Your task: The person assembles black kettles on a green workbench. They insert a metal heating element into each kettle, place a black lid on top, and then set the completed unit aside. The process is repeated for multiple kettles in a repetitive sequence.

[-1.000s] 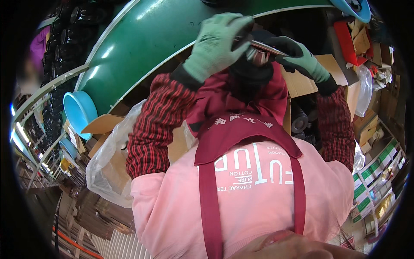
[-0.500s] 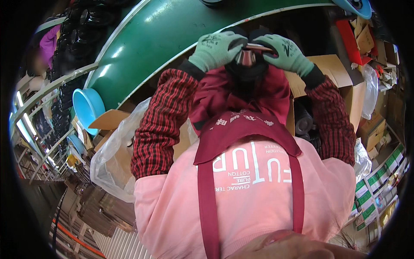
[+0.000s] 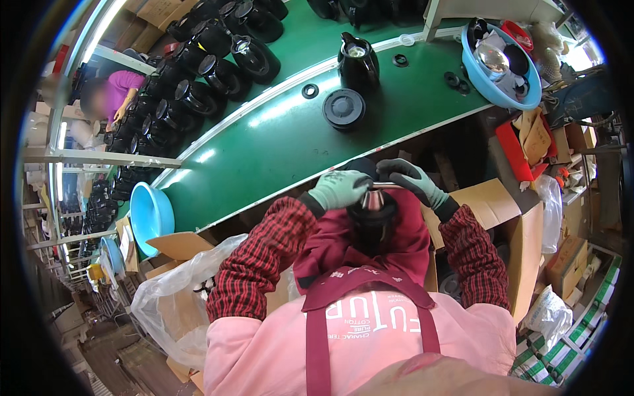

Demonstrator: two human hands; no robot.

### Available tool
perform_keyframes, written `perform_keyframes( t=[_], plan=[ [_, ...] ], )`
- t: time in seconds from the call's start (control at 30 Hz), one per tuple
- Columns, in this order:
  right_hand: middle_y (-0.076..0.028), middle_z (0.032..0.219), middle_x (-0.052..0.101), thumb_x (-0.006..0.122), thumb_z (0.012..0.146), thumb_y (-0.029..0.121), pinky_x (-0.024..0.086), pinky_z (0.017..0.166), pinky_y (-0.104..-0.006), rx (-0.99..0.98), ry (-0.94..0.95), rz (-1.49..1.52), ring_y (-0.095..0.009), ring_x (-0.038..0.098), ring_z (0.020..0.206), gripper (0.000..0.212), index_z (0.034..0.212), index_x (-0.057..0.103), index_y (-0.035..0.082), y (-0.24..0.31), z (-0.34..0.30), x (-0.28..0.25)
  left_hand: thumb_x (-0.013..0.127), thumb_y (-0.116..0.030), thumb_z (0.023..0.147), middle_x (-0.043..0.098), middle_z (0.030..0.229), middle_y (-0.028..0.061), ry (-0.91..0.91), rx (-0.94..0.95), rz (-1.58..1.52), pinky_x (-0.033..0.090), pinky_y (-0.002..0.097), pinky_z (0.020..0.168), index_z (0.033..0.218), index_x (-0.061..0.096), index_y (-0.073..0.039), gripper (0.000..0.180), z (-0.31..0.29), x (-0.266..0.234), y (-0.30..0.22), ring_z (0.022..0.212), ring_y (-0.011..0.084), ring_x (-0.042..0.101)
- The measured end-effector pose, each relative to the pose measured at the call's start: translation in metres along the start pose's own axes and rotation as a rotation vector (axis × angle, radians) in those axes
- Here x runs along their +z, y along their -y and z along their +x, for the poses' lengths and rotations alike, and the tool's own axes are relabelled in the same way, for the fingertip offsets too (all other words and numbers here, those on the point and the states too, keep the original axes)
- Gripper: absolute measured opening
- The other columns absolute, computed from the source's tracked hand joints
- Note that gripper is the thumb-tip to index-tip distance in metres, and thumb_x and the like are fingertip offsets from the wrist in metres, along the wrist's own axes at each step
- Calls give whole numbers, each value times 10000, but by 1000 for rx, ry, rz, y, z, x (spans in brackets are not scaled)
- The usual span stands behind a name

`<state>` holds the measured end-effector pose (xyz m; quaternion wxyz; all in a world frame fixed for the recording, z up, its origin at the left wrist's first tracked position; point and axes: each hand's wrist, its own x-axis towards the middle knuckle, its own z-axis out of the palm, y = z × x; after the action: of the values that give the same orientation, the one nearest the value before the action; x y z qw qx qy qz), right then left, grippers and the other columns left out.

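The left hand [image 3: 338, 189] and the right hand [image 3: 411, 178] wear knitted green-grey cloth gloves with a matt, slightly rough look. Between them sits a black kettle body [image 3: 372, 218] of glossy plastic, with a thin shiny metal piece [image 3: 386, 185] across its top. The apron [image 3: 343, 290] is dark red matt cloth, and the sleeves are checked woven fabric. Farther off, the conveyor belt [image 3: 264, 142] is smooth green with a soft sheen. The black kettle [image 3: 358, 63] on it is glossy plastic; the round lid [image 3: 344, 107] looks matter. At near left lies a clear, crinkled plastic bag [image 3: 168, 303]; to the right, a cardboard box [image 3: 508, 218] of plain matt brown.
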<state>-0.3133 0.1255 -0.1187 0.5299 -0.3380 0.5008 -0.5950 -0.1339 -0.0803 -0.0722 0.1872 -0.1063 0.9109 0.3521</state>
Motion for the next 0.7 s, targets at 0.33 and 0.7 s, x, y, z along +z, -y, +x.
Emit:
perform_keyframes(
  t=[0.33, 0.7],
  plan=[
    [-59, 895, 682, 572, 1051, 301, 548, 755, -365, -18, -432, 590, -260, 680, 804, 312, 1067, 717, 25, -23, -38, 41, 584, -381, 1031, 756, 1175, 104, 15, 240, -146, 549, 425, 949, 1319, 719, -154, 390, 8, 18, 29, 1070, 323, 723],
    [-148, 1176, 700, 631, 1015, 253, 501, 1018, -418, -339, -351, -417, -318, 671, 1067, 353, 1289, 668, 33, 35, -12, 77, 654, -244, 935, 580, 1369, 167, -797, -43, -41, 461, 559, 1022, 1515, 499, -118, 614, 115, 82, 19, 1249, 400, 568]
  ],
)
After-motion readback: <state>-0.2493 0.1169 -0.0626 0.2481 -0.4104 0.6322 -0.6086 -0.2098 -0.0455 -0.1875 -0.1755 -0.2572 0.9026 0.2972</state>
